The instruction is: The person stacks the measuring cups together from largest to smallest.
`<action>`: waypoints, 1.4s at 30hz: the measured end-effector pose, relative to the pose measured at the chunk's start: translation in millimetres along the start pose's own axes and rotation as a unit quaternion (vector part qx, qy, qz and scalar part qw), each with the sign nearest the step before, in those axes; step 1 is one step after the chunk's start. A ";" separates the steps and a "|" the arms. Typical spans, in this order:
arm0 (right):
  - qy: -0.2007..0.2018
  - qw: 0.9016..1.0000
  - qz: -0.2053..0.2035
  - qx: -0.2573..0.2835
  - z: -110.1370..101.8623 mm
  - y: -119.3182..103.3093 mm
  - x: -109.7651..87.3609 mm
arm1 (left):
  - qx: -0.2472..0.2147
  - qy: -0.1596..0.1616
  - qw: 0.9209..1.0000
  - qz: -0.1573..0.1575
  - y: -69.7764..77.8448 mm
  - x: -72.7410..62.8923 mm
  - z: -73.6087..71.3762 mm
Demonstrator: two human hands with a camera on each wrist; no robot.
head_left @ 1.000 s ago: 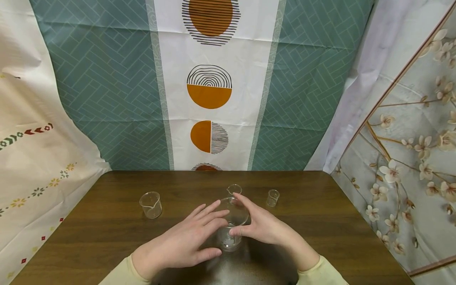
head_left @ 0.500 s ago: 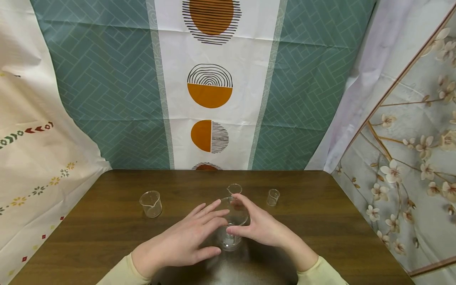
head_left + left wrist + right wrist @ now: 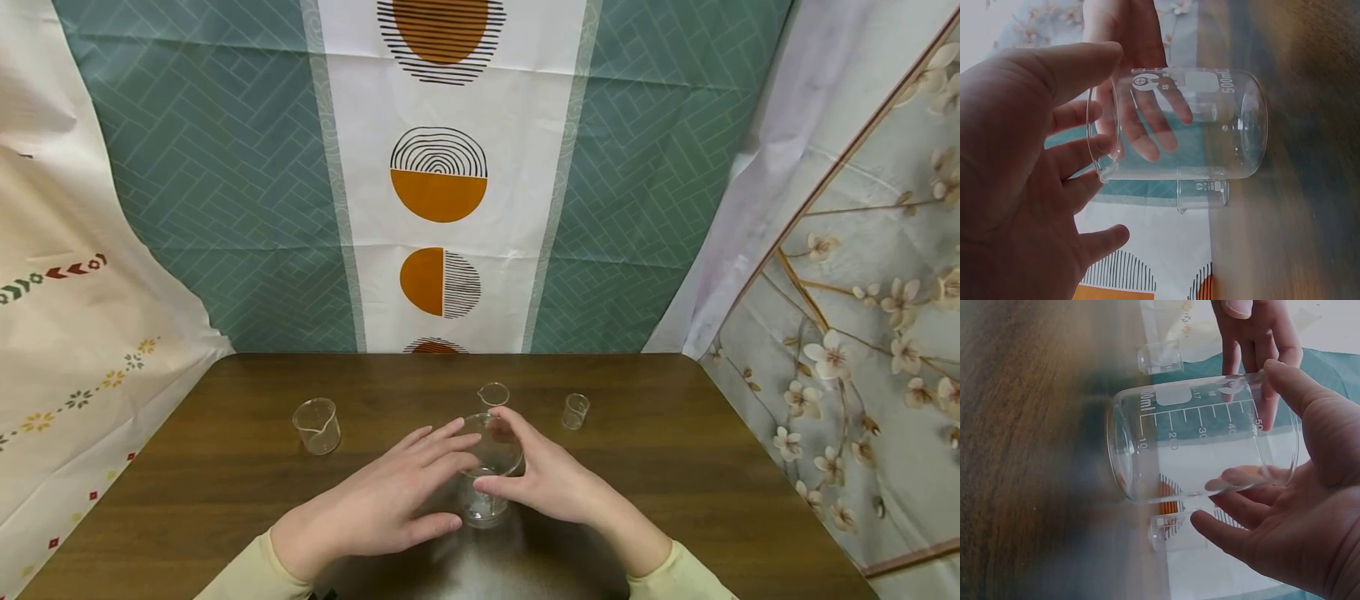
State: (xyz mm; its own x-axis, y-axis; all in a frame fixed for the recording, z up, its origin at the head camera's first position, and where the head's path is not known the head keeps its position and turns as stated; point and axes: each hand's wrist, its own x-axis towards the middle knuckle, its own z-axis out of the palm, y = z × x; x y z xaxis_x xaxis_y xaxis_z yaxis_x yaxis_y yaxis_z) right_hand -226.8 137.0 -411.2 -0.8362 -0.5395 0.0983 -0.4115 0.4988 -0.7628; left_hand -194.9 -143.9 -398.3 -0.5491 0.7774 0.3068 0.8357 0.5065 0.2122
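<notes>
A large clear glass beaker (image 3: 487, 510), marked 500 ml with a white scale, stands upright on the table close in front of the person. In the right wrist view, my right hand (image 3: 1319, 494) holds this beaker (image 3: 1179, 440) near its rim, thumb on one side and fingers round the other. On the beaker's left, my left hand (image 3: 390, 500) has its fingers spread and fairly straight beside the rim. The left wrist view shows the left hand (image 3: 1029, 175) with its thumb near the beaker's mouth; whether it touches the glass is hard to tell.
A medium beaker (image 3: 318, 427) stands on the left of the brown wooden table (image 3: 225, 500). Behind the large beaker is a smaller beaker (image 3: 493, 393), partly hidden. The smallest beaker (image 3: 576, 411) stands at the right. A patterned cloth (image 3: 442, 200) hangs beyond the table's back edge.
The right thumb has shifted slightly left along the beaker's near side. The head view has tilted up a little. The beakers stay where they were.
</notes>
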 end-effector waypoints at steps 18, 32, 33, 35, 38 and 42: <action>0.008 1.000 -0.003 -0.010 1.3 1.0 1.1 | 0.084 0.094 0.989 -0.079 -12.3 -13.4 -8.3; 0.014 1.000 -0.003 -0.012 2.3 1.1 -0.7 | 0.104 0.104 0.975 -0.165 -36.5 -27.0 -17.7; 0.014 1.000 -0.003 -0.012 2.3 1.1 -0.8 | 0.104 0.105 0.975 -0.169 -38.7 -28.1 -17.9; 0.012 1.000 -0.002 -0.010 2.3 0.9 -1.1 | 0.105 0.108 0.973 -0.176 -43.0 -30.7 -18.2; 0.011 1.000 -0.002 -0.006 2.4 0.7 -1.3 | 0.105 0.113 0.970 -0.188 -49.0 -34.2 -19.1; 0.011 1.000 -0.002 -0.005 2.4 0.3 -1.5 | 0.101 0.114 0.966 -0.208 -55.3 -38.0 -21.3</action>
State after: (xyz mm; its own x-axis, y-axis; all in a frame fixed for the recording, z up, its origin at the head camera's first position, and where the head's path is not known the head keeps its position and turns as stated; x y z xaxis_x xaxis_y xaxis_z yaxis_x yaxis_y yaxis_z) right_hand -224.8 136.3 -413.1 -0.8427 -0.5260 0.1153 -0.4180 0.5040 -0.7558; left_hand -220.5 -209.4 -401.9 -0.8068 0.3998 0.4350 0.5140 0.8380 0.1832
